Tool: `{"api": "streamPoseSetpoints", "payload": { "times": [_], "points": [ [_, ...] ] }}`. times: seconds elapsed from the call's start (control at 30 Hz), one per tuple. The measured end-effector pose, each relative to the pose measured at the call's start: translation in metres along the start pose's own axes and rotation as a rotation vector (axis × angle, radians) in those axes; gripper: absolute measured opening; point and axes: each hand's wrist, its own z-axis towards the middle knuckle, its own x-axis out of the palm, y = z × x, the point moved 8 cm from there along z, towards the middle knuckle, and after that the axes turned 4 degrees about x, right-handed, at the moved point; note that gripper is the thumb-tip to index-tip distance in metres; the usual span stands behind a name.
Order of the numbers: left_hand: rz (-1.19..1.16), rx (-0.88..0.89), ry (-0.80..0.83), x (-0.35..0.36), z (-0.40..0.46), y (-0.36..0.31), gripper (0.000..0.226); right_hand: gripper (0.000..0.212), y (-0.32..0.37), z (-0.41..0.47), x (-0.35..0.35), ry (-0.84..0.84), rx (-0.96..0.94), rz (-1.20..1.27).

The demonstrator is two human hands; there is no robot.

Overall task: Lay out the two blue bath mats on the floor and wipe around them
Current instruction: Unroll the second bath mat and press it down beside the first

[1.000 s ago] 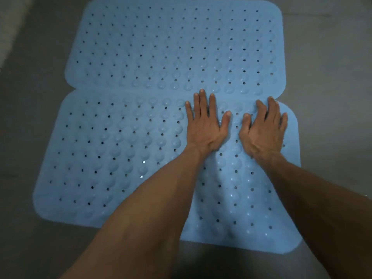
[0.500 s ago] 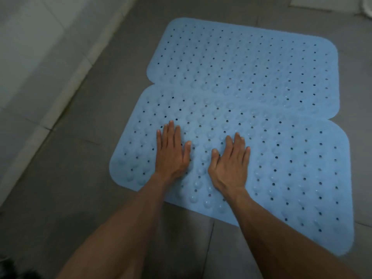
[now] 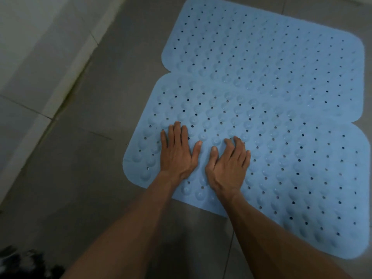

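Note:
Two light blue bath mats with holes and round bumps lie flat side by side on the grey floor, their long edges touching. The far mat (image 3: 271, 49) fills the upper right. The near mat (image 3: 291, 162) runs from centre left to lower right. My left hand (image 3: 177, 152) presses palm down on the near mat's left end, fingers spread. My right hand (image 3: 228, 164) rests beside it on the same mat, fingers slightly curled. Neither hand holds anything.
Grey floor tiles (image 3: 84, 178) surround the mats. A pale tiled wall or step (image 3: 36, 57) runs diagonally along the left. A dark patterned thing (image 3: 22, 262) shows at the bottom left corner.
Both hands have slid from the near mat's right half to its left end, staying flat on it. The view has swung left, bringing the pale wall into sight.

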Motion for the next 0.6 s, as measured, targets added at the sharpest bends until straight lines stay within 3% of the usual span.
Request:
{"api": "streamPoseSetpoints", "payload": {
  "times": [0.17, 0.37, 0.6],
  "points": [
    [0.073, 0.187, -0.07, -0.006, 0.006, -0.014, 0.071, 0.05, 0.004, 0.003, 0.001, -0.05, 0.037, -0.007],
    [0.113, 0.186, 0.069, 0.012, 0.014, -0.009, 0.074, 0.071, 0.004, 0.005, 0.014, 0.045, 0.025, -0.097],
    [0.093, 0.188, 0.076, 0.01, 0.015, -0.013, 0.074, 0.073, 0.001, 0.007, 0.013, 0.099, 0.071, -0.091]
  ]
}}
